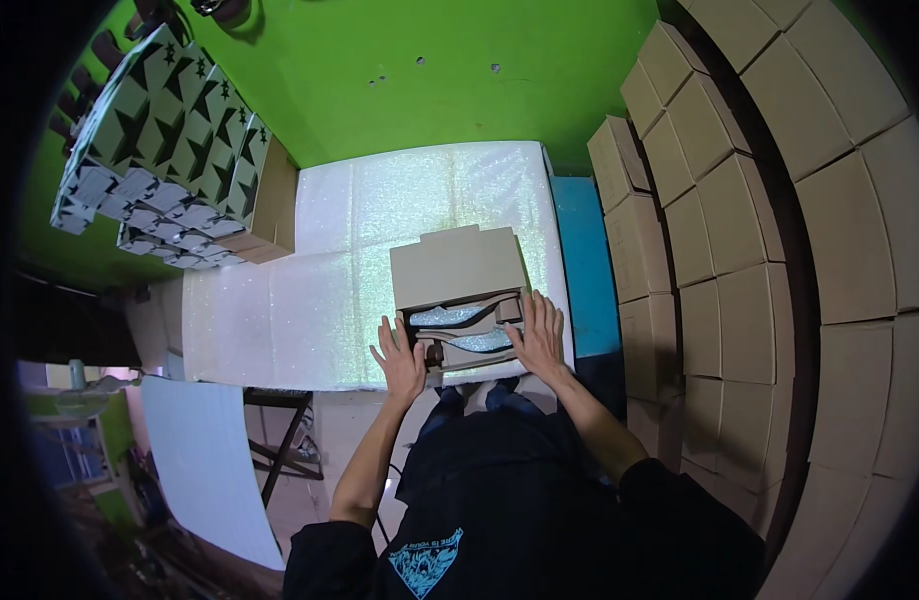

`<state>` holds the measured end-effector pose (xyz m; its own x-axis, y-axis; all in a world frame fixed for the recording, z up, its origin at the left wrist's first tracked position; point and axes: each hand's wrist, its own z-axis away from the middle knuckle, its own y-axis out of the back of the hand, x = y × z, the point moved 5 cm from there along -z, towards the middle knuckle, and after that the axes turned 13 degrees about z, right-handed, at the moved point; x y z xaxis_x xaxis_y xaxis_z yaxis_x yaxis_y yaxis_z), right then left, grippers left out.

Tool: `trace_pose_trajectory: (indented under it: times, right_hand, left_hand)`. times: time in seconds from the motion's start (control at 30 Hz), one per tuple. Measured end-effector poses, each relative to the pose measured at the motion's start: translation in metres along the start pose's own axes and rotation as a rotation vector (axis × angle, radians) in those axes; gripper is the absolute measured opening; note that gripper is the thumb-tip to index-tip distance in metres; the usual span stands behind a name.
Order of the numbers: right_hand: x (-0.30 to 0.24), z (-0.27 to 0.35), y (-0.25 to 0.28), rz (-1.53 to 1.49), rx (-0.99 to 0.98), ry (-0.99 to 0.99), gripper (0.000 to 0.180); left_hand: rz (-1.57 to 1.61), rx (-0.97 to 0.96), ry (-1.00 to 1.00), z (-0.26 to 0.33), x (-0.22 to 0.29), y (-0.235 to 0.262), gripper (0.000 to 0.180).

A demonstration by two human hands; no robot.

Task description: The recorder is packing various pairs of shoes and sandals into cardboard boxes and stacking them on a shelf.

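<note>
A brown cardboard shoebox point(458, 266) rests near the front edge of the table, its lid raised at the far side. Inside lie two glittery silver shoes point(448, 317), placed lengthwise one behind the other, with dark edges. My left hand point(402, 362) is at the box's left side, fingers spread, the thumb by the near left corner. Along the right side lies my right hand point(543, 338), its fingers stretched out and its thumb reaching over the rim by the nearer shoe. Both hands appear to touch the box without gripping it.
The table point(325, 290) has a shiny whitish cover. Star-patterned boxes point(180, 140) are stacked at its far left. Brown cartons point(720, 210) form tall stacks on the right, beside a blue surface point(586, 250). A white panel point(205, 460) stands at the lower left. Behind is a green wall point(450, 90).
</note>
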<state>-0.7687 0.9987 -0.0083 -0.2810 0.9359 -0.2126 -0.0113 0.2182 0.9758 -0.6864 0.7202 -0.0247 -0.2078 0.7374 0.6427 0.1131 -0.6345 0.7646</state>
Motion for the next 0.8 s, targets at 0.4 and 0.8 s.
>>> trace_pose_trajectory:
  times: [0.4,0.8]
  right_hand:
    - [-0.017,0.004,-0.012,-0.02,0.027,-0.068,0.086]
    - [-0.067,-0.187,0.015,-0.009,0.108,0.004,0.058]
  left_hand:
    - [-0.102,0.028,0.0,-0.038,0.013,-0.002,0.076]
    - [-0.034,-0.019,0.057,-0.038,0.017,0.003,0.075]
